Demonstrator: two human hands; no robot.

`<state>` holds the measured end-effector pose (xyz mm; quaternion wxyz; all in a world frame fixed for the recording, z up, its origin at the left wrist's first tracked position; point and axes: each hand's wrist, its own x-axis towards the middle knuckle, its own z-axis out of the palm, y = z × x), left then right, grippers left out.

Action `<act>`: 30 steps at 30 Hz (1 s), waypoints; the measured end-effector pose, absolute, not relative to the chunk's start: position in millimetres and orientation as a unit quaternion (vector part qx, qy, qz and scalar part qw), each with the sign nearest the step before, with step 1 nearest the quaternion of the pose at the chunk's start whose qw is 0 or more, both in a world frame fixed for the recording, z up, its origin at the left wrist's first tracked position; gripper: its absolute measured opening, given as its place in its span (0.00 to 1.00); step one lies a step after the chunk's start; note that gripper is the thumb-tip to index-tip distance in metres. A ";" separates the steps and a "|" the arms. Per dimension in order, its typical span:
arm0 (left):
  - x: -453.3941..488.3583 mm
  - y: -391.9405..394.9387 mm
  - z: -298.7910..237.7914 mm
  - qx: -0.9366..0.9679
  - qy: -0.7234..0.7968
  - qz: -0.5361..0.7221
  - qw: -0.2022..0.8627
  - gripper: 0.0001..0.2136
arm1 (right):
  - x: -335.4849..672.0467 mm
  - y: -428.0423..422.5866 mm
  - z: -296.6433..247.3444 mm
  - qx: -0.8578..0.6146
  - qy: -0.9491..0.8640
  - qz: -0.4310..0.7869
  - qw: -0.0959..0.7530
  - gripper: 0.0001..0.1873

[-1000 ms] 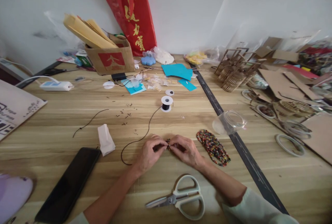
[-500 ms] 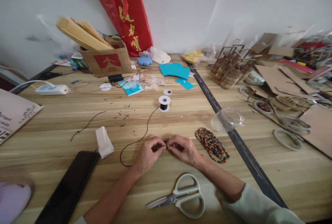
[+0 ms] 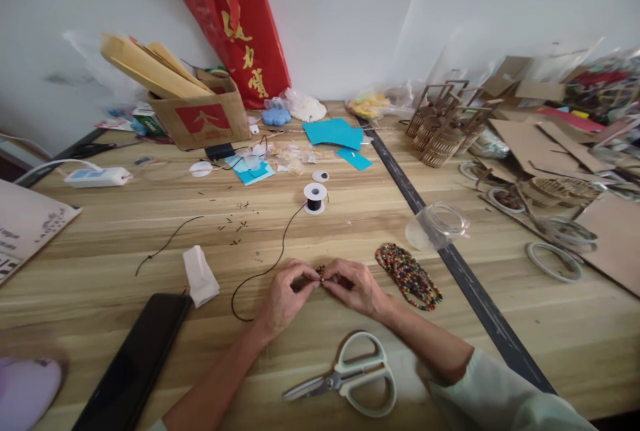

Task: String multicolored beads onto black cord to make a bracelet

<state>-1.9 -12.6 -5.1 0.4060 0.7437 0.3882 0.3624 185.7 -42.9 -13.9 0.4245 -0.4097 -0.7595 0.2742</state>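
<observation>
My left hand and my right hand meet at the table's front middle, fingertips pinched and almost touching. Between them shows a small string of beads, dark and multicoloured, mostly hidden by the fingers. Both hands grip it. From beside my left hand a thin black cord curves up to a white spool of black cord. Right of my right hand lies a coiled heap of multicoloured bead strands. Scissors with pale handles lie between my forearms, blades slightly apart.
A black phone and a folded white paper lie to the left. Short black cord scraps dot the table. A clear plastic roll is at right. Behind stand a cardboard box, red bag and small woven baskets.
Both hands keep their pinch on the beads, with only slight finger movement. The whole view has shifted a little; the objects on the table stay in place.
</observation>
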 end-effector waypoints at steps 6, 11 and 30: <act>-1.5 -13.2 -4.2 0.743 0.386 0.365 0.407 0.03 | 186.4 -42.7 -12.1 -0.399 -0.766 0.276 0.422 0.05; -1.9 -13.3 -2.4 0.755 0.389 0.355 0.391 0.04 | 186.5 -42.5 -9.0 -0.384 -0.779 0.271 0.414 0.08; -5.2 -15.3 5.9 0.738 0.379 0.349 0.436 0.07 | 186.9 -43.9 -5.6 -0.359 -0.797 0.247 0.418 0.06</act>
